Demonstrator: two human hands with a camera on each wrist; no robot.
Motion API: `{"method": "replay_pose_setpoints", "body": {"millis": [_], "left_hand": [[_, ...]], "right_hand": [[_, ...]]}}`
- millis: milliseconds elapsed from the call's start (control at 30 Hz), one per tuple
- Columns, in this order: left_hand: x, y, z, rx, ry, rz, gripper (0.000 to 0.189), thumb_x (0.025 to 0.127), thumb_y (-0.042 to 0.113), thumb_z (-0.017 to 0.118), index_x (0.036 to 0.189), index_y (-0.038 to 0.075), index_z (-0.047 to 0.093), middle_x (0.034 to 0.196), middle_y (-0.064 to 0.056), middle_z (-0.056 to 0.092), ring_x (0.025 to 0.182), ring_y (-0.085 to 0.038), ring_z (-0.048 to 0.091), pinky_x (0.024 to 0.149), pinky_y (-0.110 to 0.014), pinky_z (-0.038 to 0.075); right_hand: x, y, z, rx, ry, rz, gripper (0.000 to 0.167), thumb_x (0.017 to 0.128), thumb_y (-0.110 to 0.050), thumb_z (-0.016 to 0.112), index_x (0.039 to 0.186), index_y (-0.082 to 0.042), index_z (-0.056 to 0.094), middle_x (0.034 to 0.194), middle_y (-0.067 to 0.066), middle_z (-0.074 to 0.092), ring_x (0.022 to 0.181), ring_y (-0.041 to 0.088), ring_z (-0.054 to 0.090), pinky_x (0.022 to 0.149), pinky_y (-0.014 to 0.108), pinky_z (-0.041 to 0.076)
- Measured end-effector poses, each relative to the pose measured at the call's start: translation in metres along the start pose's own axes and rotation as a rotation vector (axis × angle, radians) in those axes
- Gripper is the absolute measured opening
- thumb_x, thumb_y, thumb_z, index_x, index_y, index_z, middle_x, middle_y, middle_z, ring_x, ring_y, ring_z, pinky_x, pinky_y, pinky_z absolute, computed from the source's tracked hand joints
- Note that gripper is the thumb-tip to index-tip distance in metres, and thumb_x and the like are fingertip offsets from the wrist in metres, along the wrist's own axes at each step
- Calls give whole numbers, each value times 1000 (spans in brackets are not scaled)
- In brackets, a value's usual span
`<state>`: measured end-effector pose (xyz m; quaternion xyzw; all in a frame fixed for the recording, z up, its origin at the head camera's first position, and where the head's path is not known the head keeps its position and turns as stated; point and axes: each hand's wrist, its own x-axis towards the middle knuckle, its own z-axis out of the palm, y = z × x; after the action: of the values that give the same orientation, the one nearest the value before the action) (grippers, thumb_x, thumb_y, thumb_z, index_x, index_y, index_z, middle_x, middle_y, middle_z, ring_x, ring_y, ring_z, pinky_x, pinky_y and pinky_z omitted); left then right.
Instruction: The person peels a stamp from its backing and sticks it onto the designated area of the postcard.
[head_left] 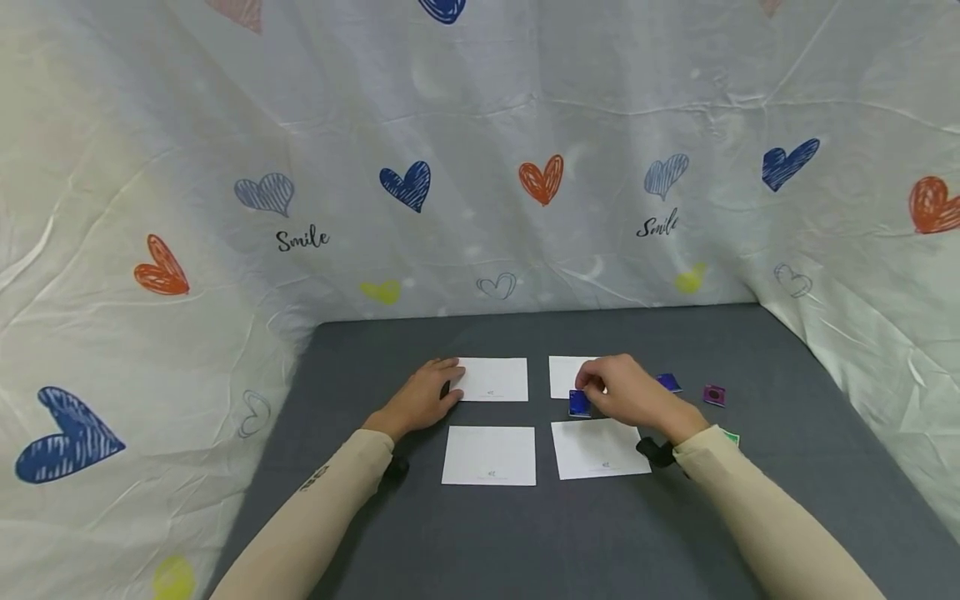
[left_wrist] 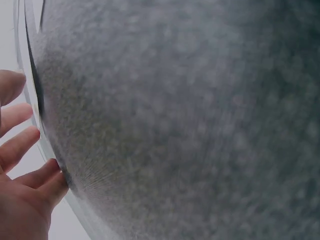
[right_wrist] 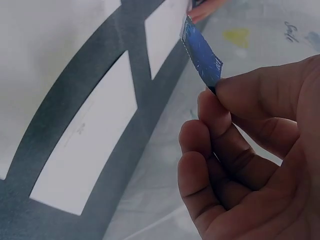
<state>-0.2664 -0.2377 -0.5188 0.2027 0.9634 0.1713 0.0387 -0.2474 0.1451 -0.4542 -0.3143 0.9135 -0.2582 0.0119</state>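
Between thumb and forefinger my right hand (head_left: 626, 387) pinches a small blue sachet (right_wrist: 202, 52) by one edge; its border is serrated and it bears pale lettering. In the head view the sachet overlaps the gap between the two right-hand white sheets, the back right sheet (head_left: 564, 379) and the front right sheet (head_left: 602, 450). My left hand (head_left: 423, 393) rests at the left edge of the back left sheet (head_left: 495, 379), fingers extended and spread. The left wrist view shows those fingers (left_wrist: 20, 147) at the far left, with mostly grey cloth beside them.
A front left white sheet (head_left: 489, 456) completes two rows on the grey table (head_left: 465, 542). Right of my right hand lie another blue sachet (head_left: 669, 382), a purple one (head_left: 714, 395) and a partly hidden green piece (head_left: 731, 437). A heart-printed curtain (head_left: 465, 108) hangs behind.
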Motion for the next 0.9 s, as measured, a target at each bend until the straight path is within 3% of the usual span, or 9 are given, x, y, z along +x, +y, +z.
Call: {"method": "replay_pose_setpoints", "body": {"millis": [433, 700, 900], "left_hand": [[0, 8, -8, -8, 84, 93, 46, 109, 24, 70, 149, 2, 65, 161, -20, 58, 149, -44, 54, 123, -61, 43], [5, 43, -15, -3, 93, 186, 40, 109, 26, 68, 143, 4, 69, 145, -15, 70, 139, -38, 64, 117, -56, 50], [9, 69, -16, -48, 63, 243, 34, 108, 23, 69, 137, 4, 74, 127, -11, 79, 116, -29, 75, 102, -49, 60]], "right_hand": [[7, -8, 2, 31, 1, -12, 17, 99, -3, 64, 99, -10, 79, 86, -6, 74, 75, 5, 61, 76, 30, 56], [13, -14, 4, 48, 19, -39, 16, 99, -2, 65, 100, -10, 80, 87, -5, 75, 76, 4, 62, 76, 30, 56], [18, -22, 5, 62, 16, -28, 14, 101, -4, 67, 102, -10, 80, 90, -3, 76, 78, 6, 63, 76, 30, 57]]}}
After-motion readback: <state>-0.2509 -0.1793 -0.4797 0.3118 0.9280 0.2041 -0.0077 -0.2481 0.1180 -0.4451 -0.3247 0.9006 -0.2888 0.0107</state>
